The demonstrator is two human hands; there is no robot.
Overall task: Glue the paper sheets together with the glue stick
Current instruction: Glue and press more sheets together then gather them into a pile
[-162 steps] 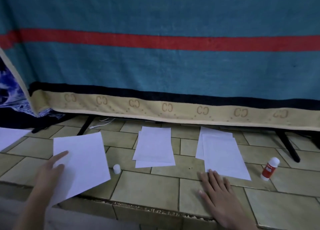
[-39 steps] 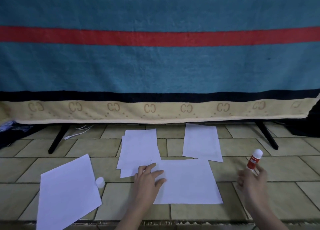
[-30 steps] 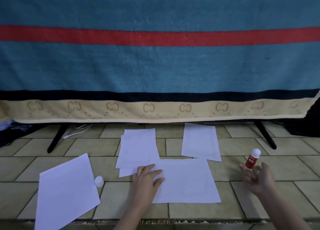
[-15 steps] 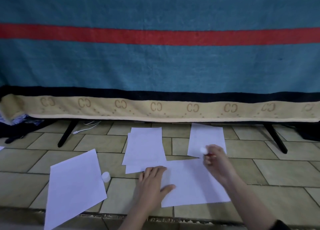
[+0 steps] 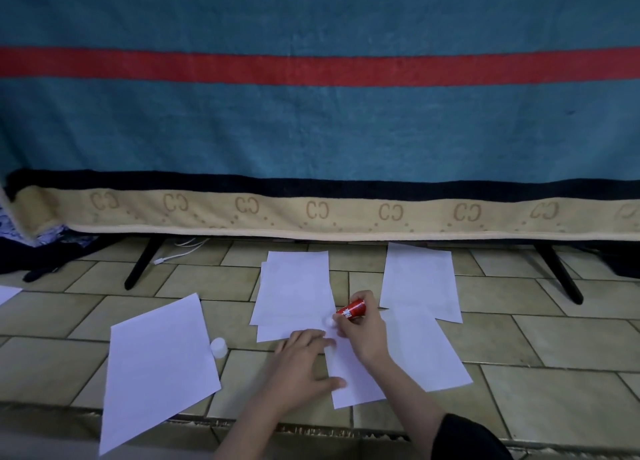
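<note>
While right hand (image 5: 360,335) grips glue stick (image 5: 351,311), white cap (image 5: 219,347) beside left sheet (image 5: 157,366)

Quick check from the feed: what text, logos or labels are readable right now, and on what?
"CC": a mirrored double-C motif, woven repeatedly along the beige border of the hanging blanket.
Glue stick in the right hand: white print on the red label, too small and blurred to read.
Paper sheets, such as the one under the left hand: blank, no print visible.
White cap: no marking visible.
</note>
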